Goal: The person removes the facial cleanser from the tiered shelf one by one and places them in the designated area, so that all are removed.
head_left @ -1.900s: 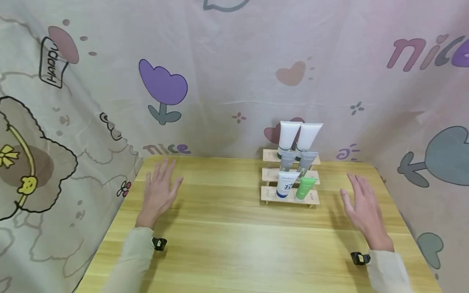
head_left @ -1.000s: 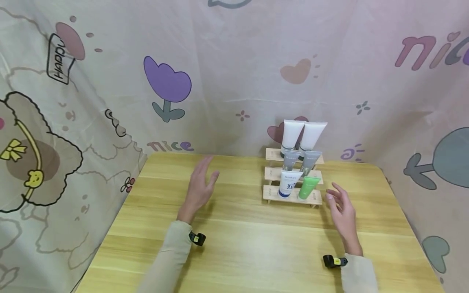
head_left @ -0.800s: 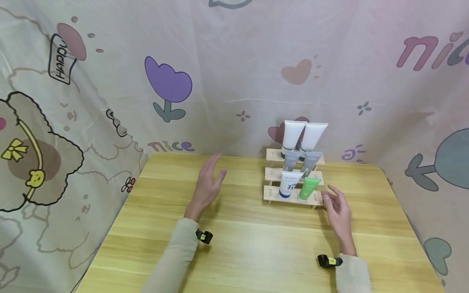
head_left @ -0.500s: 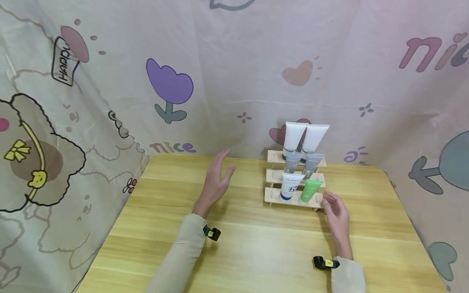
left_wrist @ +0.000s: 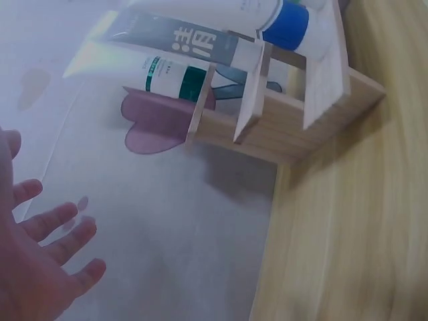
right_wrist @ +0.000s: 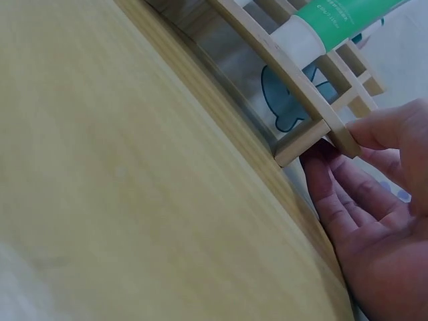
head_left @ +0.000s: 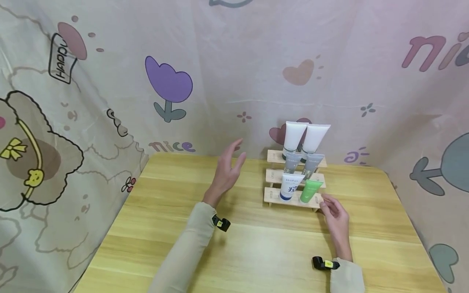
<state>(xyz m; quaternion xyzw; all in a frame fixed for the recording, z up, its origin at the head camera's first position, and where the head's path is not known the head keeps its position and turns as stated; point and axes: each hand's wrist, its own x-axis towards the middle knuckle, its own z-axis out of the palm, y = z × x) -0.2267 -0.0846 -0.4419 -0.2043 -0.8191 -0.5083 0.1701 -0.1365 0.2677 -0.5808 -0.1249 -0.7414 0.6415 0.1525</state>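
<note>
On the wood table [head_left: 256, 252], toward the back and right, stands a small rack [head_left: 275, 176] with three steps. The right hand [head_left: 337, 219] pinches the right end of the low step; its thumb is at the board's end and its fingers bend in underneath. The left hand [head_left: 227, 173] holds nothing. It is up in the air, left of the rack and apart from it, with its fingers loose and spread.

Six tubes stand on the rack with their caps down, two on each step. The top step has two white tubes [head_left: 294, 136]. The middle step has two gray tubes [head_left: 312, 165]. The low step has a blue-capped tube [head_left: 290, 187] on the left and a green tube [head_left: 310, 191] on the right, near the right hand.

Both sleeves [head_left: 185, 252] are pale, and each wrist has a black camera [head_left: 221, 223]. Behind the table hangs a cloth [head_left: 238, 61] with a purple flower [head_left: 170, 83] on it.
</note>
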